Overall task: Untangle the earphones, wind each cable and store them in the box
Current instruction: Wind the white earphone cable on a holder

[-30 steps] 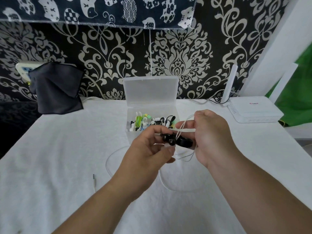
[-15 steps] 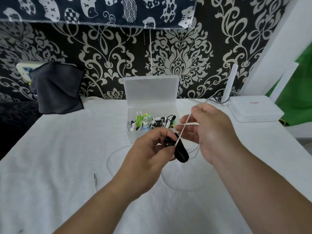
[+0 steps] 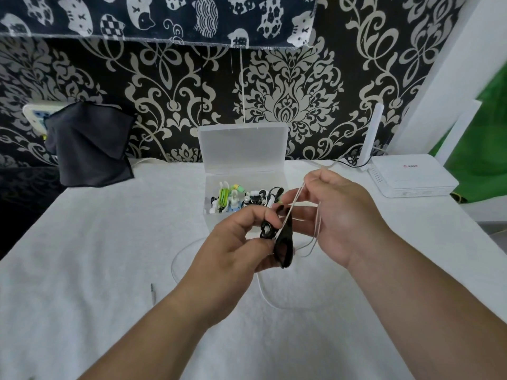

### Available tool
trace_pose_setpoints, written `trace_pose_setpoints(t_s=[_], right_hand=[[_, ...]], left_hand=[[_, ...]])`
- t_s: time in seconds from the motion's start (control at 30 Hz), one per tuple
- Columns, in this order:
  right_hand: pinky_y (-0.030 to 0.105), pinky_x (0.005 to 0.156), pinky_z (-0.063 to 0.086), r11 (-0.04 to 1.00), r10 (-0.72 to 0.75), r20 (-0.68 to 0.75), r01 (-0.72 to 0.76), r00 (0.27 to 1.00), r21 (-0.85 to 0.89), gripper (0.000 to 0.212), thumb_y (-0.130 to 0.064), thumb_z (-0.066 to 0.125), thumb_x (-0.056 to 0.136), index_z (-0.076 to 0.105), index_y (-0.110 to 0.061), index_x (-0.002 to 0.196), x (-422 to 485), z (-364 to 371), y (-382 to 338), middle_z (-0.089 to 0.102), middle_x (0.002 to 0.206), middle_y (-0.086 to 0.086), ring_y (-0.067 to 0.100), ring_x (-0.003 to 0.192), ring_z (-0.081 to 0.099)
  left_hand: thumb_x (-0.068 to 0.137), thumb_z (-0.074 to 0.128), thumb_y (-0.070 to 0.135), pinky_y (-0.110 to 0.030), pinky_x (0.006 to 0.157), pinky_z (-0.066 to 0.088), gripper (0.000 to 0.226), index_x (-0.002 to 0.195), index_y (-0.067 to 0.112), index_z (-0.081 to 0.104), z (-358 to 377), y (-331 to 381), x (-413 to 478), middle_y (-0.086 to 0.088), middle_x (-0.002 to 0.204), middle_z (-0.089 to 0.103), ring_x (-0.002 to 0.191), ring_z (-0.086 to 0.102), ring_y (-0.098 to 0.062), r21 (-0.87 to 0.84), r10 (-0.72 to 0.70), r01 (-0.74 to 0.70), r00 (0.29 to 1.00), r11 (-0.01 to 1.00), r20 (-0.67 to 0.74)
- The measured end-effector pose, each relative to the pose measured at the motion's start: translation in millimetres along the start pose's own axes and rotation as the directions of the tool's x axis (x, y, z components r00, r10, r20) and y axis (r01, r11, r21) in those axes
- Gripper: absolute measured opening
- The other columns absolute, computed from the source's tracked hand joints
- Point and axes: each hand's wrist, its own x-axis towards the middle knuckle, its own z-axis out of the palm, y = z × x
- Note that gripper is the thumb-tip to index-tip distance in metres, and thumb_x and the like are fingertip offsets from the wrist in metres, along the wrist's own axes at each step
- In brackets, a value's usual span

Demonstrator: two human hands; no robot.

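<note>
My left hand [image 3: 236, 242] pinches a black cable winder [image 3: 284, 244] above the white tablecloth. A thin white earphone cable [image 3: 295, 204] runs taut from the winder up to my right hand [image 3: 340, 218], which pinches it between thumb and forefinger. More of the cable hangs in loops under my right hand and lies in a wide curve on the cloth, ending in a jack plug [image 3: 152, 293] at the left. Behind my hands stands the clear plastic box [image 3: 219, 223], lid up, holding several wound earphones [image 3: 227, 197].
A white router [image 3: 411, 174] with an upright antenna sits at the right rear of the table. A dark cloth [image 3: 87, 146] hangs at the left rear over a power strip. The patterned wall closes the back.
My right hand has risen and pulled the white cable taut away from the winder. The black winder has swung from lying sideways to hanging downward in my left hand.
</note>
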Motion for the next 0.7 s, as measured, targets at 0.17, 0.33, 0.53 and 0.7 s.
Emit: trace_pose_setpoints(t_s=[0.17,0.33,0.53,0.7], right_hand=[[0.033,0.049,0.054,0.999,-0.035,-0.035,0.035,0.999,-0.007,0.028,-0.017,0.039,0.107,0.052,-0.01,0.084,-0.1,2.4,1.3,0.068,0.073,0.013,0.034,0.063,0.07],[0.033,0.047,0.054,0.998,-0.054,-0.045,0.054,0.998,-0.023,0.027,-0.019,0.038,0.108,0.051,-0.009,0.086,-0.3,3.9,2.8,0.069,0.069,0.01,0.035,0.063,0.071],[0.033,0.05,0.054,0.992,-0.094,-0.027,0.091,0.995,-0.091,0.027,-0.02,0.041,0.106,0.052,-0.01,0.083,1.5,1.5,4.2,0.069,0.068,0.008,0.034,0.063,0.071],[0.034,0.051,0.055,0.977,-0.139,-0.023,0.133,0.99,-0.167,0.024,-0.021,0.046,0.105,0.056,-0.009,0.086,2.8,-1.5,6.2,0.067,0.064,0.004,0.028,0.055,0.066]], left_hand=[[0.077,0.059,0.002,-0.043,0.087,0.059,0.021,0.091,0.016,0.066,4.3,-0.4,-1.8,-0.01,0.105,0.068,0.087,0.07,-0.032,0.044,0.055,-0.052,0.996,0.998,-0.072],[0.077,0.068,0.003,-0.042,0.085,0.056,0.022,0.089,0.021,0.068,8.7,0.6,-3.4,-0.006,0.099,0.074,0.092,0.07,-0.021,0.159,0.112,-0.089,0.984,0.983,-0.137],[0.078,0.068,-0.011,-0.016,0.073,0.05,0.028,0.089,0.015,0.07,7.1,1.1,-3.5,-0.004,0.087,0.074,0.084,0.07,-0.014,0.2,0.172,-0.143,0.975,0.969,-0.139],[0.073,0.073,0.0,-0.014,0.07,0.047,0.027,0.086,0.024,0.071,2.0,2.4,-2.2,0.0,0.084,0.073,0.078,0.068,-0.013,0.244,0.147,-0.111,0.98,0.963,-0.133]])
